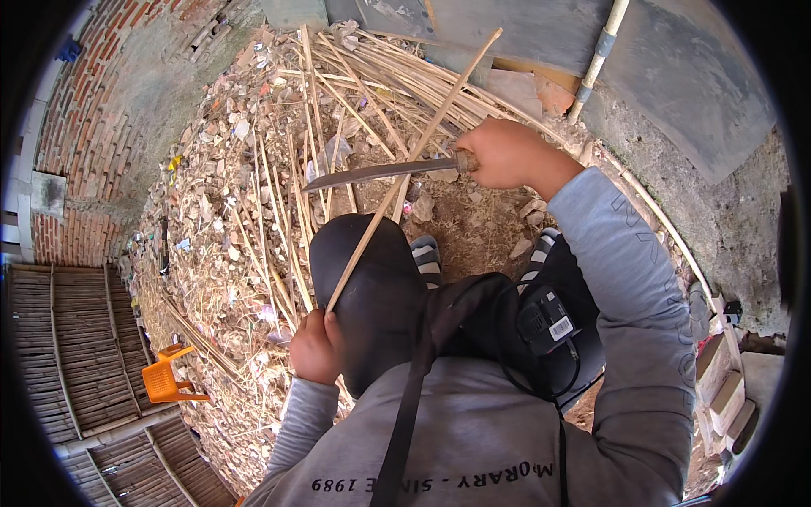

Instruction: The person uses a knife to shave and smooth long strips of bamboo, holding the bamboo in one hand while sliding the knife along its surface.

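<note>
A long pale bamboo strip (pixel 364 240) slants up from my left hand (pixel 316 348), across my black-clad knee, to the far side. My left fingers are closed round its near end. In my right hand (pixel 504 154) is the handle of a machete (pixel 363 175), gripped in a fist. Its long dark blade points left and crosses the strip beyond my knee. Whether the edge touches the strip or only lies over it, I cannot tell.
Split bamboo strips (pixel 405 80) lie piled ahead, with more scattered on rubble-strewn ground to the left. An orange plastic chair (pixel 167 378) stands near a woven bamboo wall (pixel 76 338). A pipe (pixel 601 55) leans at the far right. A black device (pixel 545 321) rests on my lap.
</note>
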The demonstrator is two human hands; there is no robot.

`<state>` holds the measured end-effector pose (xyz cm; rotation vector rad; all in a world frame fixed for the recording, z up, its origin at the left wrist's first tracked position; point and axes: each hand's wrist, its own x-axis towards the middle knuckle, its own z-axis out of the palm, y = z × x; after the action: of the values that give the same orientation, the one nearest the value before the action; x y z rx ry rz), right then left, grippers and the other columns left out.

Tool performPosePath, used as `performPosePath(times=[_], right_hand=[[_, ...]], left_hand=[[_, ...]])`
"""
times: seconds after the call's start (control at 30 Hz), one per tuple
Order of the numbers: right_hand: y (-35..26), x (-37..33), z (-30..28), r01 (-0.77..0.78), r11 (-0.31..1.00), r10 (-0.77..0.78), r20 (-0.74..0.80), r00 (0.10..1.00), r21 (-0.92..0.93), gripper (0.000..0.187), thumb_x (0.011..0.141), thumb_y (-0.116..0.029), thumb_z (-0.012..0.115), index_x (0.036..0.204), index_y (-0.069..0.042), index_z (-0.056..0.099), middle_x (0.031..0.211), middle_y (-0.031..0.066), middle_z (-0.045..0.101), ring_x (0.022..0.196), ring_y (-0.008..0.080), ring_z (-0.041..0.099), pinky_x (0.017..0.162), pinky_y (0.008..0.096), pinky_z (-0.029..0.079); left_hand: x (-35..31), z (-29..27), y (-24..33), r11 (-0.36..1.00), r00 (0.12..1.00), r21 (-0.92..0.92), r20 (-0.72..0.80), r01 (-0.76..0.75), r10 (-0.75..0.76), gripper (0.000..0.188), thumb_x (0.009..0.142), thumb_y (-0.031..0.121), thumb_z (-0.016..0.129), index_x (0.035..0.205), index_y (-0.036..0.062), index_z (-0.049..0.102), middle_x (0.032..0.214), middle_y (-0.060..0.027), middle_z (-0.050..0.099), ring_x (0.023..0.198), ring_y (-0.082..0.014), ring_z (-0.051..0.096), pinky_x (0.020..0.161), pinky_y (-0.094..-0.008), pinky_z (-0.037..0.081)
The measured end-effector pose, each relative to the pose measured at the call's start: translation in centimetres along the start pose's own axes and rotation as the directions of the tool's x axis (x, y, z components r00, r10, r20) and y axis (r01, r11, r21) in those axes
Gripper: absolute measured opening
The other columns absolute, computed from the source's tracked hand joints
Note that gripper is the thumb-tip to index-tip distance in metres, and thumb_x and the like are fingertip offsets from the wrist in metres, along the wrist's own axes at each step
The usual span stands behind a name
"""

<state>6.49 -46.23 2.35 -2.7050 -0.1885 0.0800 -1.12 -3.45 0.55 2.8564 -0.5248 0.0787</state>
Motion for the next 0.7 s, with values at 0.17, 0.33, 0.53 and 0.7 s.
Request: performPosePath(times=[0.17, 0.33, 0.53, 0.7], right_hand=[[3.7, 0.2, 0.7, -0.138, 0.984, 0.135, 0.036, 0.99, 0.112, 0.028, 0.072, -0.016, 0.07, 0.097, -0.005, 0.07, 0.087, 0.0215, 0.069, 0.084, 0.041, 0.067, 0.077, 0.0489, 0.053], [-1.3, 0.0, 0.7, -0.004, 1.0, 0.004, 0.033, 0.999, -0.009, 0.031, 0.071, -0.015, 0.069, 0.1, -0.005, 0.07, 0.09, 0.0215, 0.07, 0.086, 0.0409, 0.067, 0.077, 0.0481, 0.053], [2.4, 0.9, 1.5, -0.171, 0.962, 0.18, -0.027, 0.983, 0.211, 0.019, 0.074, -0.014, 0.066, 0.091, -0.006, 0.069, 0.086, 0.0199, 0.069, 0.086, 0.0404, 0.067, 0.075, 0.0492, 0.052], [-1.8, 0.5, 1.3, -0.007, 0.998, 0.008, -0.004, 1.0, 0.062, 0.021, 0.073, -0.016, 0.067, 0.092, -0.008, 0.069, 0.084, 0.0185, 0.069, 0.084, 0.0397, 0.067, 0.075, 0.0484, 0.052]], left_hand=[[0.2, -0.2, 0.8, 0.999, 0.998, -0.026, -0.067, -0.024, 0.022, 0.024, 0.103, 0.023, 0.049, 0.095, 0.0027, 0.059, 0.08, -0.0254, 0.062, 0.07, -0.0469, 0.06, 0.06, -0.0557, 0.044], [-0.3, -0.6, 0.0, 0.999, 0.999, -0.017, 0.025, 0.046, -0.046, 0.029, 0.101, 0.028, 0.052, 0.098, 0.0016, 0.063, 0.087, -0.0244, 0.066, 0.073, -0.0467, 0.063, 0.063, -0.0546, 0.049], [0.3, -0.2, -0.3, 0.999, 0.999, -0.041, 0.031, 0.02, -0.019, 0.033, 0.103, 0.03, 0.048, 0.097, 0.001, 0.063, 0.084, -0.0257, 0.065, 0.074, -0.0482, 0.063, 0.064, -0.0546, 0.049], [0.3, -1.3, -0.2, 0.991, 0.994, -0.123, 0.101, 0.048, -0.035, 0.035, 0.105, 0.03, 0.045, 0.094, 0.0009, 0.061, 0.078, -0.026, 0.062, 0.071, -0.0485, 0.06, 0.062, -0.0553, 0.046]])
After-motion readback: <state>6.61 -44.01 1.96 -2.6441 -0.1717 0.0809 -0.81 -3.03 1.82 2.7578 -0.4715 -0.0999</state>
